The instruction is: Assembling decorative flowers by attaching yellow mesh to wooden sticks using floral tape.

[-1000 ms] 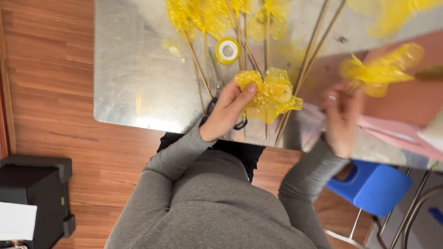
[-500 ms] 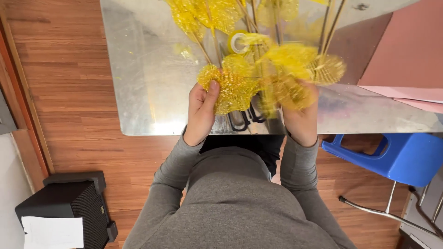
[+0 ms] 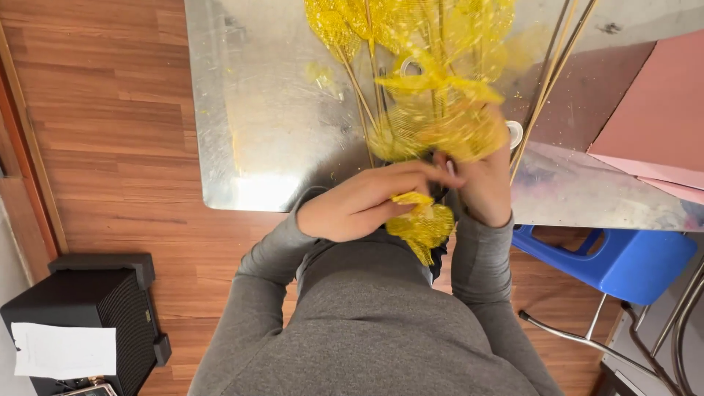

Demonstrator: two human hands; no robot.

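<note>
While the left hand [image 3: 367,202] pinches yellow mesh ribbon [image 3: 422,224] at the metal table [image 3: 271,125] edge, the right hand [image 3: 484,183] clasps a gathered mesh flower [image 3: 458,132].

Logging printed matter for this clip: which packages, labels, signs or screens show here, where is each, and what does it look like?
Paper label: white rectangular sheet stuck on the black ribbed box on the wooden floor, bottom left; its print is too small to tell.
No packages, signs or screens show elsewhere; the metal table carries none.
</note>
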